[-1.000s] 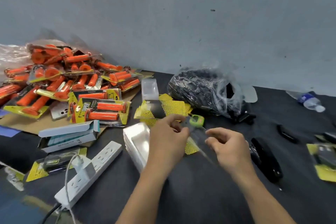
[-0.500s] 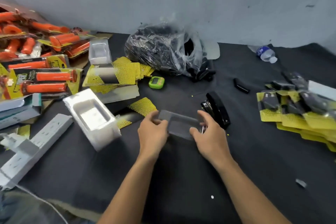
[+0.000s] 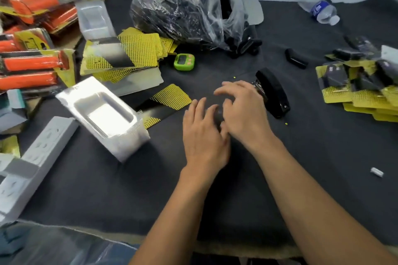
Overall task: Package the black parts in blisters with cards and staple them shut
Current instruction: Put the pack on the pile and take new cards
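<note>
While the left hand (image 3: 203, 133) lies flat with straight fingers, right hand (image 3: 241, 112) blurred, fingers bent, grip unclear, stapler (image 3: 274, 94) just beside it, bag of black parts (image 3: 185, 4) behind, yellow cards (image 3: 131, 51) and clear trays (image 3: 103, 112) at left.

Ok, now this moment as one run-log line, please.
left hand flat, fingers straight | right hand beside it, fingers spread | black plastic stapler close by right hand | yellow-black printed card left of hands
</note>
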Tool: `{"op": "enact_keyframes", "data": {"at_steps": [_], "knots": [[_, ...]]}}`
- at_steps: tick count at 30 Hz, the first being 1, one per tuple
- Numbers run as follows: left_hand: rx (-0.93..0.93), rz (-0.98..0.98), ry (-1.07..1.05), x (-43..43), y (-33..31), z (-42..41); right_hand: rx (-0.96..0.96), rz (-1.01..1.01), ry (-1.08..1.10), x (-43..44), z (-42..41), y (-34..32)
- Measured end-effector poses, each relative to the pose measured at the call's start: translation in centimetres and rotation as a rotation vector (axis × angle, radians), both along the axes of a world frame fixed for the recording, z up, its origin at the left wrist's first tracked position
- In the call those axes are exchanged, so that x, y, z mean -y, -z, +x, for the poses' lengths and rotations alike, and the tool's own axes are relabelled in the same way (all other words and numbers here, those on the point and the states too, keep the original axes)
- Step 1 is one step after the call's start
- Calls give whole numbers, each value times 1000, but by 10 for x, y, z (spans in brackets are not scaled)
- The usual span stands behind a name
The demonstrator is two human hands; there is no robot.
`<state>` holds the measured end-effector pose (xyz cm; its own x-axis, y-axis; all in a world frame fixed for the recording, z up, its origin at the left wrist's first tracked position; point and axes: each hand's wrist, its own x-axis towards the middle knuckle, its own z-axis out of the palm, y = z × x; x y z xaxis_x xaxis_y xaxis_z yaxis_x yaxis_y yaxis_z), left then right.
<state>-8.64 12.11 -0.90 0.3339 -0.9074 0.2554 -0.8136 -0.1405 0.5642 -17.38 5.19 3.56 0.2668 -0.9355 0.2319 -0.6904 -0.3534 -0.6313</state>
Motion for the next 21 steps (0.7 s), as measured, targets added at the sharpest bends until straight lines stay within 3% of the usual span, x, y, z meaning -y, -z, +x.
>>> {"op": "enact_keyframes", "data": {"at_steps": [2,4,10,15,21], "knots": [[119,90,48,2,1,1,-23,113,-137,7,28,-9],[119,139,60,4,-1,2,-118,208,-240,13,55,-13],[178,274,45,2,1,5,-522,222,-504,28,102,-5],[175,189,-62,2,2,2,-552,108,-412,35,101,-9],[-88,-33,-323,3,-3,-2,-289,-48,-131,85,85,-42]]}}
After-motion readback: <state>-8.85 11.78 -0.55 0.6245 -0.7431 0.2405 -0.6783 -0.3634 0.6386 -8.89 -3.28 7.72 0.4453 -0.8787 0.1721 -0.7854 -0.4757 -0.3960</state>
